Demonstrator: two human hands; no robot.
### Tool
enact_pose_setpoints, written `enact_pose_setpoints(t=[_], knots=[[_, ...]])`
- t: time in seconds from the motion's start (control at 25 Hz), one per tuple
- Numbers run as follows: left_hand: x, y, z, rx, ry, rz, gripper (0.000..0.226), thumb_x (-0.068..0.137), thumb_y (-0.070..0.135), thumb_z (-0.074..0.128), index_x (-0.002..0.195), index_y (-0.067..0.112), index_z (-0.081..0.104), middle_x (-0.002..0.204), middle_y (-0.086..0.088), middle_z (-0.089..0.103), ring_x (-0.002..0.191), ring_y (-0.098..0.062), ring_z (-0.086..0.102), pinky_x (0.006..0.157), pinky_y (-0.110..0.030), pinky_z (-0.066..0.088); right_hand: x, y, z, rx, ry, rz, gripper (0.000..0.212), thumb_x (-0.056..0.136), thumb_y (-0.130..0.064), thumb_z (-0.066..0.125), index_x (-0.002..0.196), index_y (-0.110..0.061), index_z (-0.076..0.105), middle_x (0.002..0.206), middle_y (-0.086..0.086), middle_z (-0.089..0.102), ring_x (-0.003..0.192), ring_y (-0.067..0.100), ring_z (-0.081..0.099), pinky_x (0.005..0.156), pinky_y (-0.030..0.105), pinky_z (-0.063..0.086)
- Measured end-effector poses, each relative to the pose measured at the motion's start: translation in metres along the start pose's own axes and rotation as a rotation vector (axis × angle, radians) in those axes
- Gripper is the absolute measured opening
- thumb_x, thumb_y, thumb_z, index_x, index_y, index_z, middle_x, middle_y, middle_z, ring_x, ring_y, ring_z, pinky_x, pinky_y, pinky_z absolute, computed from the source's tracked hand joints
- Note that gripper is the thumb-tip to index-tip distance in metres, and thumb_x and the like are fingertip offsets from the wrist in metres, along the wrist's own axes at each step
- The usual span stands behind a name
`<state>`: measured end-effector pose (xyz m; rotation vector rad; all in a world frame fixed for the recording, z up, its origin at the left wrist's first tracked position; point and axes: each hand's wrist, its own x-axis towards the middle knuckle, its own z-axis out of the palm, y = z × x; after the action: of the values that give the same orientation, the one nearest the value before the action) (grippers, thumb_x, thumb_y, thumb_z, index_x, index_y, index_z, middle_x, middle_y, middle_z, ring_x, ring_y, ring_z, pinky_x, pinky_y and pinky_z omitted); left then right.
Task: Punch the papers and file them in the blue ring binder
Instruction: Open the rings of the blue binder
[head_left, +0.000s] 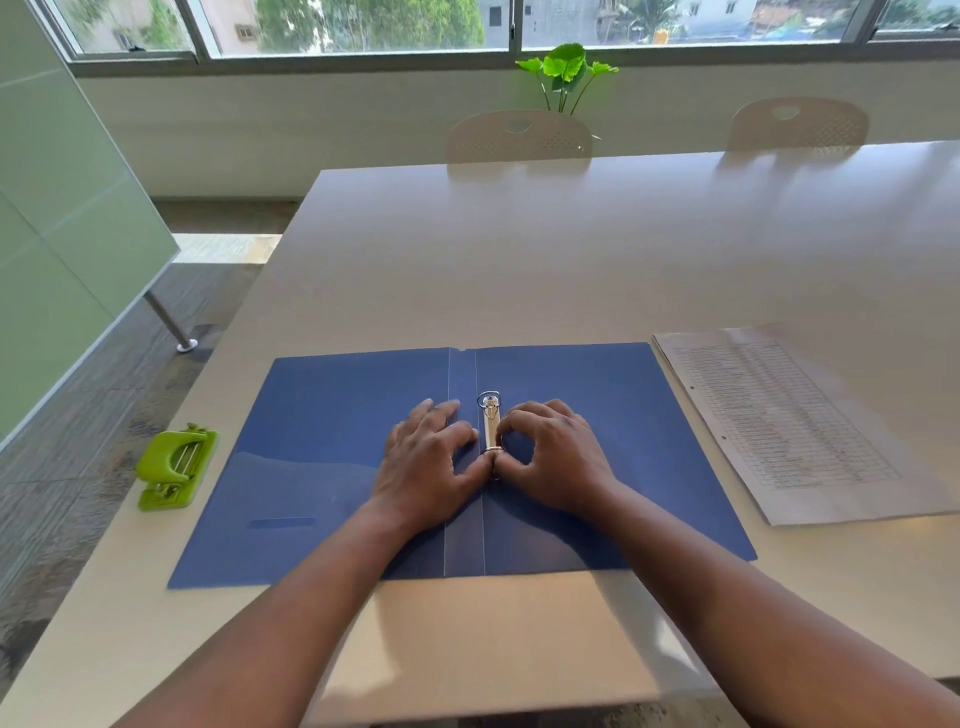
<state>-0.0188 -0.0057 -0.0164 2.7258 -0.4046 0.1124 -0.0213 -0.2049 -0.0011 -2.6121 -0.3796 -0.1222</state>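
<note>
The blue ring binder (322, 467) lies open and flat on the white table (571, 249). Its metal ring mechanism (489, 423) runs along the spine. My left hand (428, 460) and my right hand (556, 457) sit on either side of it, thumbs and fingertips pinching the near ring together. The far ring stands closed. A stack of printed papers (789, 421) with punched holes along its left edge lies to the right of the binder. A green hole punch (176, 467) stands at the left, near the table's edge.
Two white chairs (519, 137) (797, 124) stand at the table's far side, with a green plant (566, 73) behind them under the window. A green partition panel (62, 234) stands on the floor to the left.
</note>
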Motion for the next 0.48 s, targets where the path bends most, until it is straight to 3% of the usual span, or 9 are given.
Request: enact_pose_setpoints(t=[0.12, 0.48], knots=[[-0.001, 0.001, -0.002, 0.029, -0.036, -0.025, 0.065, 0.082, 0.075, 0.030, 0.115, 0.032, 0.066, 0.163, -0.002, 0.037, 0.154, -0.028, 0.025, 0.119, -0.048, 0.024, -0.001, 0.000, 0.003, -0.008, 0.006, -0.008, 0.044, 0.084, -0.059, 0.053, 0.115, -0.032, 0.070, 0.128, -0.013, 0.066, 0.117, 0.016, 0.053, 0.096, 0.042, 0.047], [-0.012, -0.015, -0.007, 0.049, 0.014, -0.050, 0.064, 0.084, 0.074, 0.032, 0.119, 0.034, 0.066, 0.160, 0.002, 0.043, 0.152, -0.024, 0.031, 0.115, -0.047, 0.029, 0.003, -0.014, 0.013, -0.029, 0.003, -0.047, 0.044, 0.086, -0.058, 0.051, 0.116, -0.032, 0.069, 0.129, -0.015, 0.065, 0.119, 0.015, 0.052, 0.097, 0.038, 0.044]])
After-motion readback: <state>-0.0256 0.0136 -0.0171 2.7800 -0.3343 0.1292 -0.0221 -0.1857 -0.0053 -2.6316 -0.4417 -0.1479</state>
